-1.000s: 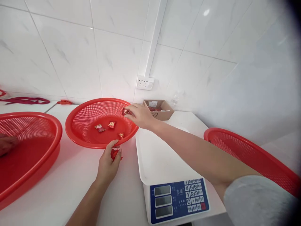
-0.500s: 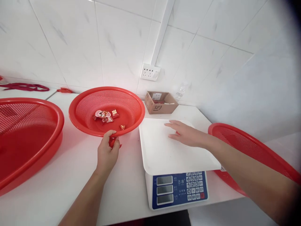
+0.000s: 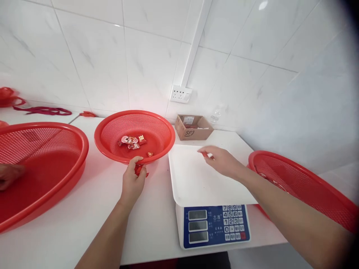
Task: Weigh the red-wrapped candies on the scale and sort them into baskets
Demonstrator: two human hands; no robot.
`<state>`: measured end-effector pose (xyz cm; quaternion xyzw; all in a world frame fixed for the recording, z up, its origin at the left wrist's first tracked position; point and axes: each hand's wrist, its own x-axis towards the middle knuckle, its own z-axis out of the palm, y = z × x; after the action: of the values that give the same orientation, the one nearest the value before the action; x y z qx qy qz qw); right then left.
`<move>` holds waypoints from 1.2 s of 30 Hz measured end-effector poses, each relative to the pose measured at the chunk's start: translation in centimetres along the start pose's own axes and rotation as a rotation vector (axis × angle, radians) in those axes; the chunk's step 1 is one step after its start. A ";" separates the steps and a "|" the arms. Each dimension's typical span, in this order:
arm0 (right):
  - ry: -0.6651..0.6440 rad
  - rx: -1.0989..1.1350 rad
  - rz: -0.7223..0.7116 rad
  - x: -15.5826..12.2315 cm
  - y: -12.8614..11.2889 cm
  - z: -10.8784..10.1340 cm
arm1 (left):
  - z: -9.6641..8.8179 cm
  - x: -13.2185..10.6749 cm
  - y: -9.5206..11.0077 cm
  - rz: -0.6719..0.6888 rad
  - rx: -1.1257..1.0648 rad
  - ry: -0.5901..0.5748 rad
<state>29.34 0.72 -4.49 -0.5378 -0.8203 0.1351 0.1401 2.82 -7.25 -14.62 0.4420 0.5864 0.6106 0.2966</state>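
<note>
My left hand (image 3: 134, 180) rests on the white counter against the near rim of a round red mesh basket (image 3: 162, 129), its fingers closed around a small red wrapped item (image 3: 139, 171). Inside that basket lie several small wrapped candies (image 3: 130, 141). My right hand (image 3: 221, 160) hovers over the white tray of a weighing scale (image 3: 185, 175), fingers pinched on a small red piece that I cannot name. The scale's blue keypad panel (image 3: 215, 225) faces me.
A large red basket (image 3: 56, 149) stands at the left, with another person's hand (image 3: 8, 175) inside it. Another red basket (image 3: 303, 186) sits at the right. A small cardboard box (image 3: 193, 127) and a wall socket (image 3: 181, 94) are behind the scale. Red ribbons (image 3: 42, 110) lie far left.
My right hand left the middle basket, where more candies now lie, crossed to the scale tray and pinched its fingers. My left hand stayed at the basket rim. Another person's hand reappeared at left.
</note>
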 end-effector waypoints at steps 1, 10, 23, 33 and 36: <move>0.063 0.054 -0.047 0.9 -1.6 -0.4 | 0.0 0.0 0.0 0.001 -0.005 -0.003; 0.266 0.071 -0.421 2.3 -11.6 -1.6 | 0.0 0.0 -0.2 -0.006 -0.065 -0.046; 0.131 0.223 0.220 -9.1 -2.5 1.3 | 0.0 -2.5 2.8 0.050 -0.033 0.109; 0.230 0.359 0.189 -12.4 0.5 1.1 | 8.6 -0.7 9.4 0.317 0.274 -0.557; 0.217 0.371 0.161 -13.2 2.0 0.9 | 11.8 -0.2 9.4 0.280 0.325 -0.656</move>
<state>35.69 -10.71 -7.15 -0.5779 -0.7159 0.2359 0.3128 14.82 -3.39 -6.35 0.7306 0.4834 0.3706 0.3085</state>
